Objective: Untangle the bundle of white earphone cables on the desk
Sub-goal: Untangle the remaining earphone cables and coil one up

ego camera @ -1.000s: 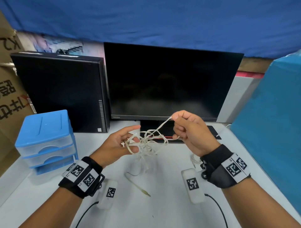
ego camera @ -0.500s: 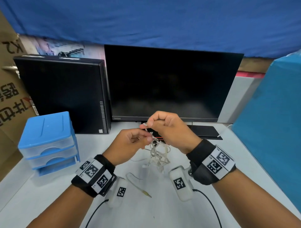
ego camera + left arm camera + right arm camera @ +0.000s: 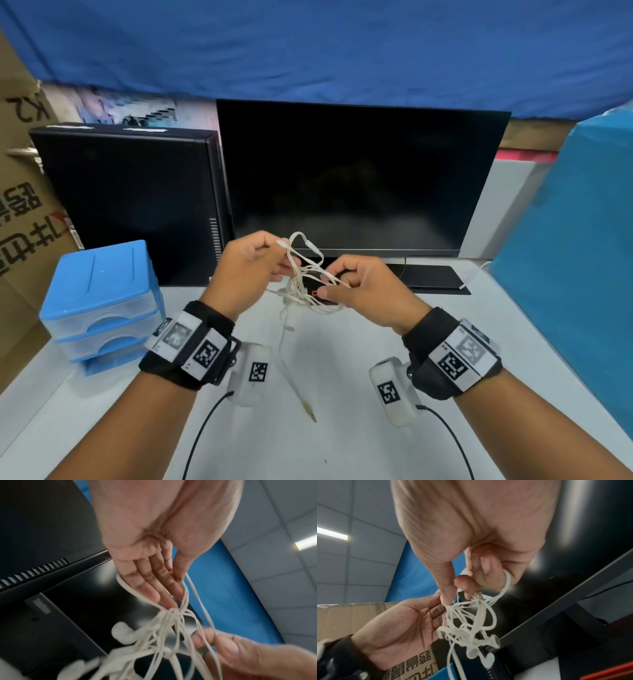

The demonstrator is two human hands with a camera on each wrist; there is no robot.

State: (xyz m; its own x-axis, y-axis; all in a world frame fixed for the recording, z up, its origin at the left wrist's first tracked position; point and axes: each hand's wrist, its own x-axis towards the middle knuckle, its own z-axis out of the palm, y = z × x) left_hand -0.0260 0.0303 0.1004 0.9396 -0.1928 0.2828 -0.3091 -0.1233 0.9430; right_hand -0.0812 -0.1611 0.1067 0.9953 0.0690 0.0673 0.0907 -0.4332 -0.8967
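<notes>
The tangled white earphone cable bundle [image 3: 303, 284] hangs in the air between both hands, above the white desk [image 3: 359, 428]. My left hand [image 3: 279, 265] pinches upper strands between thumb and fingers, and a loop stands above it. My right hand [image 3: 329, 286] pinches strands on the bundle's right side. One strand drops to the desk and ends in a gold jack plug [image 3: 310, 413]. In the left wrist view, strands run past the left hand [image 3: 176, 586] into a knot [image 3: 171, 612]. The right wrist view shows the right hand [image 3: 456, 592] pinching cable, with earbuds [image 3: 491, 639] dangling below.
A black monitor [image 3: 359, 178] stands right behind the hands, with a black computer tower [image 3: 130, 205] to its left. A blue drawer unit [image 3: 99, 301] sits at the left, a blue box [image 3: 575, 257] at the right, and cardboard [image 3: 20, 222] at the far left.
The left hand has risen and the right hand has dropped to the right. The hands have drawn apart, stretching strands of the bundle between them.
</notes>
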